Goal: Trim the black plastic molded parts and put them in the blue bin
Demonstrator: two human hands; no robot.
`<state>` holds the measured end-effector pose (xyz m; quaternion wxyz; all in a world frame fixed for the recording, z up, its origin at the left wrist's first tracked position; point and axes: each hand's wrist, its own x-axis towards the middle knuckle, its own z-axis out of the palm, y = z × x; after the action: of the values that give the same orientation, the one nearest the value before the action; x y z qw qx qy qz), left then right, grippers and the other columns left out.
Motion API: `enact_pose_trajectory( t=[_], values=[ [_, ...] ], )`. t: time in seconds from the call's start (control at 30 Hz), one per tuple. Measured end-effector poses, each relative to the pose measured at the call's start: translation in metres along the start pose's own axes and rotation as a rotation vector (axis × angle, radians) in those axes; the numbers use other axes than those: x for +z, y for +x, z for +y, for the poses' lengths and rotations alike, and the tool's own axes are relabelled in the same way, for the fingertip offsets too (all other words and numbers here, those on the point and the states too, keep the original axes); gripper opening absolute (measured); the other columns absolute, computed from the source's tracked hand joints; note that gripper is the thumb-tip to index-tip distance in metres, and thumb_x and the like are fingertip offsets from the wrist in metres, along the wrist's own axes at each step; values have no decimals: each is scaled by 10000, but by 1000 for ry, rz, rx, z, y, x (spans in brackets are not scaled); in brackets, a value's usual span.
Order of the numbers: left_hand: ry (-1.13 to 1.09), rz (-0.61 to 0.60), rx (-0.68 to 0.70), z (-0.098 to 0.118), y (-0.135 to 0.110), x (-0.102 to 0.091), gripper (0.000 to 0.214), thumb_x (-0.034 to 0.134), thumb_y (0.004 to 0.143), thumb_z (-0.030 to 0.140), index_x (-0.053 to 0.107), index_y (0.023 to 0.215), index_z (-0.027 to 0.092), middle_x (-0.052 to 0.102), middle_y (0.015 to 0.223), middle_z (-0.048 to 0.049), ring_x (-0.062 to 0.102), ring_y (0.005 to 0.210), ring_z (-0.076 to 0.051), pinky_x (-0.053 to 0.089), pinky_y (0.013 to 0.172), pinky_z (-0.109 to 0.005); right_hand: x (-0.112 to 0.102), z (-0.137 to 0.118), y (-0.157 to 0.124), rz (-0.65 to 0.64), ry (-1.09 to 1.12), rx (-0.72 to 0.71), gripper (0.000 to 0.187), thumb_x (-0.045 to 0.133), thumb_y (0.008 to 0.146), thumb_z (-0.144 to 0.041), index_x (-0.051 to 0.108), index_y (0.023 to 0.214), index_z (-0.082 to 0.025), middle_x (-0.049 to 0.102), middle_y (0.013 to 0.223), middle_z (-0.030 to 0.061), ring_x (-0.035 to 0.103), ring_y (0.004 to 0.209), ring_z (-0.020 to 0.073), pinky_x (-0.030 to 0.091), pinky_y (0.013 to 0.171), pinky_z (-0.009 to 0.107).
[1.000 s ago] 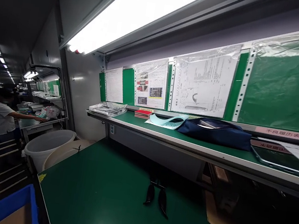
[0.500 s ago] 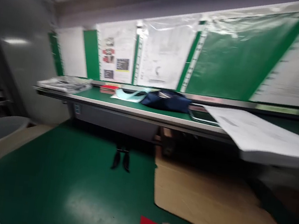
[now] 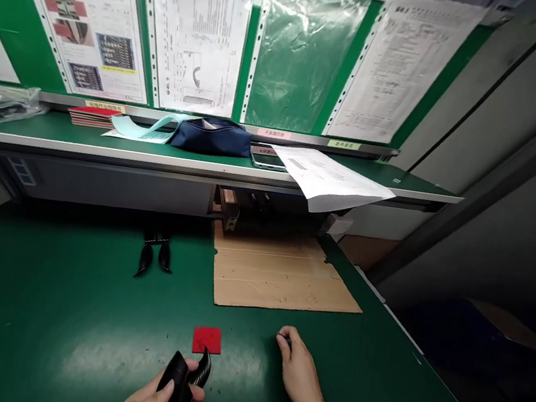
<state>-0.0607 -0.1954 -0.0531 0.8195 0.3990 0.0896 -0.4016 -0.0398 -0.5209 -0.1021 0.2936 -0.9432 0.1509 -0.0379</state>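
My left hand (image 3: 147,400), at the bottom centre, is closed around a glossy black curved part (image 3: 179,381). The part has a bent, pointed end with a woven, carbon-like pattern, and my fingers cover some of it. Just beyond that end lies a red square pad (image 3: 207,339) with small dark specks on it. To the right, my right hand (image 3: 297,368) is pinched shut over the green tabletop (image 3: 251,392). A small thin tip pokes out from its fingers; the rest of that slim tool is hidden.
Two black curved parts (image 3: 154,257) lie joined further back on the left. A flat cardboard sheet (image 3: 282,276) covers the back middle. Above runs a shelf (image 3: 193,165) with a navy pouch (image 3: 212,137), a phone (image 3: 268,159), overhanging white paper (image 3: 331,180) and red-covered booklets (image 3: 93,116).
The view has swung right and down, bringing both hands fully into sight. My right hand has moved away from the red pad. The thin metal tool no longer shows on the table.
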Motion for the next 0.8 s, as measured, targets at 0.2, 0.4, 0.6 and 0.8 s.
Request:
enact_pose_trajectory(
  t=[0.2, 0.4, 0.6, 0.8],
  values=[
    [233, 18, -43, -1, -7, -1, 454, 593, 769, 570, 667, 872, 134, 663, 1071, -146, 586, 667, -156, 388, 674, -284, -6, -91, -50, -351, 402, -278, 289, 220, 979, -470, 416, 1000, -259, 546, 794, -11, 533, 712, 143, 462, 662, 262],
    [444, 65, 8, 3, -17, 8, 492, 551, 766, 626, 600, 734, 138, 657, 806, -98, 450, 587, -110, 289, 576, -253, -14, -146, -68, -396, 97, -741, 436, 339, 894, -625, 502, 1065, -258, 556, 934, 43, 490, 848, 214, 414, 769, 367],
    [468, 31, -39, 8, -31, 11, 544, 568, 755, 630, 630, 904, 110, 656, 755, -96, 479, 585, -115, 308, 568, -236, -2, -149, -58, -281, -104, -860, 615, 190, 847, -718, 535, 977, -226, 530, 870, 47, 442, 771, 213, 349, 680, 356],
    [590, 28, -34, 10, -33, 13, 588, 506, 793, 631, 647, 1025, 110, 666, 764, -100, 452, 589, -124, 300, 543, -233, 8, -145, -52, -290, -203, -966, 607, 76, 910, -620, 495, 760, -207, 535, 787, 34, 397, 700, 186, 297, 644, 343]
  ],
)
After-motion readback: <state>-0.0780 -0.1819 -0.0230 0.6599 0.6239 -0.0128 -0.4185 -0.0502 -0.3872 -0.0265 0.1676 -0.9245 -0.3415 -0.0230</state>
